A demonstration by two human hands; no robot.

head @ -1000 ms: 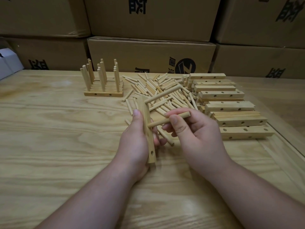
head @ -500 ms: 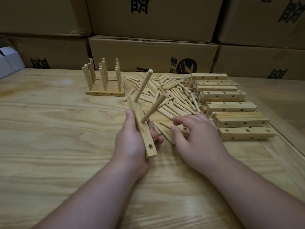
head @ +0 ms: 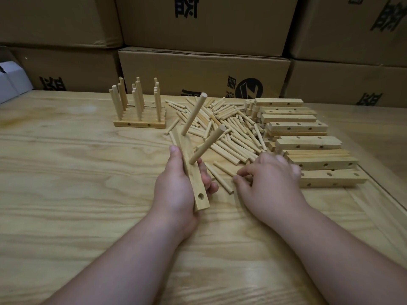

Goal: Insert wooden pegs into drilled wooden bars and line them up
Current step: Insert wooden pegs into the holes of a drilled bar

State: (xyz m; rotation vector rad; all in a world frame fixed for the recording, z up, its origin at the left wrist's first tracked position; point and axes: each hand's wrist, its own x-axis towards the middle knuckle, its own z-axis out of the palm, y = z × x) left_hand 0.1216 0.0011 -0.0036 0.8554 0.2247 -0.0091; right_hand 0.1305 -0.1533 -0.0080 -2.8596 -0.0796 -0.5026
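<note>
Left hand at frame centre grips drilled bar mid-length; long axis runs away from camera, two pegs seated, slanting up-right, near hole empty. Right hand centre-right, thumb and forefinger closing on loose peg; grasp unclear. Pegs likely light, stiff, roll-prone: pinch mid-shaft. Peg pile, bar stack right; finished row upper left.

Both forearms bare right up to the frame edge, left hand and right hand ungloved (no rings or watch showing).
</note>
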